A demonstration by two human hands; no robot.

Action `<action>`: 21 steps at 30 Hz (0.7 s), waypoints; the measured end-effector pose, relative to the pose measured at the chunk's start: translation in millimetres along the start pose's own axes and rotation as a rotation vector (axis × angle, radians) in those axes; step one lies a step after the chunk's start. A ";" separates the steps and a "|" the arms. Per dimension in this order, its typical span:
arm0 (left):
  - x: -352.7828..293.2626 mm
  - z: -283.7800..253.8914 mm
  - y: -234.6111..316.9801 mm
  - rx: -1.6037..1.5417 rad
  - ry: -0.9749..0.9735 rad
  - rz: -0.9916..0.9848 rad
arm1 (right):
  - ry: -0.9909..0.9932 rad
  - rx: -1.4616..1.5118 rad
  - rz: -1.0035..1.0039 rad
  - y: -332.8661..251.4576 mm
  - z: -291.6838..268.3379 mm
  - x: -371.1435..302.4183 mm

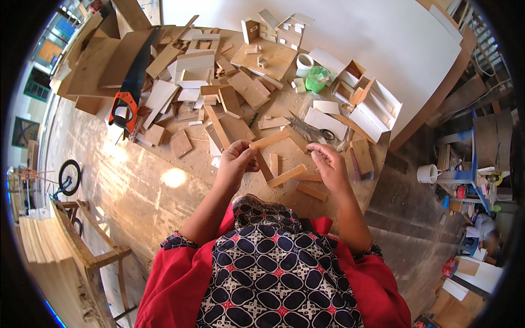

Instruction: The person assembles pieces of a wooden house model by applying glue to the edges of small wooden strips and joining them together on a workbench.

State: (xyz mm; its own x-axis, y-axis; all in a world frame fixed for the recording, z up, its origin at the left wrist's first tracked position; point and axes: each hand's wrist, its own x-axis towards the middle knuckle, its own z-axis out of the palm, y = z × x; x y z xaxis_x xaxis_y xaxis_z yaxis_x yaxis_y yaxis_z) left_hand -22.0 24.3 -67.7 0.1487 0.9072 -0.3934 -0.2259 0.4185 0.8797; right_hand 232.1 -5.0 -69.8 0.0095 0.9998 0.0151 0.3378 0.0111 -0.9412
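My left hand [238, 159] pinches a thin wooden strip [272, 138] at its left end, between thumb and fingers. A shorter strip [296, 141] meets its far end at a corner and slants toward my right hand [330, 164]. That hand's thumb and fingertips are drawn together by the short strip's end; whatever is between them is too small to make out. Below, a darker strip [263, 166] and a pale strip [287, 176] meet in another corner. Together the strips outline an open frame; I cannot tell which are joined. Scissors [311, 130] lie just beyond.
Wood offcuts [188, 76] are heaped at the far left, beside an orange-handled handsaw [124, 112]. Farther back stands a small wooden house model [268, 46]. A white cup [304, 64], a green container [317, 79] and white box pieces [374, 112] are at the right.
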 end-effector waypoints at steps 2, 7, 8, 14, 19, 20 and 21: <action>-1.8 -4.6 -0.1 -0.004 0.019 0.011 | 0.054 -0.232 0.033 13.6 -1.1 -1.7; -1.3 -23.0 -3.4 -0.081 0.047 0.034 | 0.069 -0.458 -0.211 18.3 26.9 -25.4; -2.8 -25.0 -3.4 -0.080 0.066 0.031 | 0.028 -0.487 -0.220 15.1 33.3 -28.9; -8.8 -33.5 -3.5 -0.081 0.091 0.027 | -0.105 -0.665 -0.345 -0.5 67.6 -31.8; -10.3 -27.4 -6.9 -0.063 0.086 0.018 | -0.126 -0.706 -0.405 16.2 70.5 -32.7; -10.7 -24.0 -7.4 -0.057 0.088 0.013 | -0.102 -0.716 -0.382 18.3 65.6 -34.0; -11.8 -21.7 -8.5 -0.055 0.077 0.009 | -0.081 -0.725 -0.361 18.9 58.2 -34.7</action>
State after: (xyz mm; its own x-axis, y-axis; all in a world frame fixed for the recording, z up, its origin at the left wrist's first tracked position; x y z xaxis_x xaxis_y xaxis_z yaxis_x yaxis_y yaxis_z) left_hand -42.7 10.9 -76.3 0.0727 0.9107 -0.4066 -0.2793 0.4099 0.8683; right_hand 183.4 -38.7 -107.8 -0.2749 0.9347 0.2253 0.8329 0.3486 -0.4298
